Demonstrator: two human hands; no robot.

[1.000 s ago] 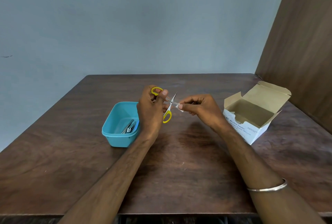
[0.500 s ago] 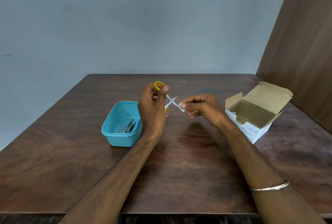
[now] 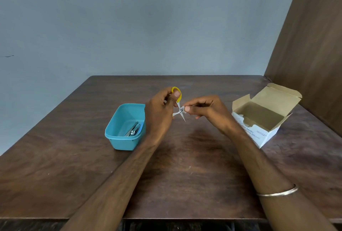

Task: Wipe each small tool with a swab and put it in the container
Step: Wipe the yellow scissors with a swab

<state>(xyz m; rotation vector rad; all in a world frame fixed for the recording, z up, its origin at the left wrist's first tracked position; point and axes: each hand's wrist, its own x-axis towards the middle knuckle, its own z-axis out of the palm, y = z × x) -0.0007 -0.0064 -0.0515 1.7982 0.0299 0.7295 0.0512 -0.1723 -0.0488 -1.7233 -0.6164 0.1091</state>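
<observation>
My left hand (image 3: 160, 109) holds small yellow-handled scissors (image 3: 178, 105) by the handles, with the blades spread open above the table. My right hand (image 3: 205, 110) pinches a small white swab (image 3: 182, 109) against the upper right blade, close to the pivot. One yellow handle loop shows above my left thumb; the other is hidden behind the hand. A teal plastic container (image 3: 122, 129) stands on the table just left of my left hand. Inside it lie a few metal tools (image 3: 133, 129), among them what looks like a nail clipper.
An open cardboard box of alcohol swabs (image 3: 262, 117) stands at the right of the dark wooden table (image 3: 185, 166), flaps raised. A brown wooden panel (image 3: 312, 45) rises at the far right, and a grey wall is behind. A metal bangle (image 3: 277, 192) circles my right wrist.
The scissors have been turned in my left hand, so the blades now splay wider and point down. My right hand with the swab has slid along the blade toward the pivot.
</observation>
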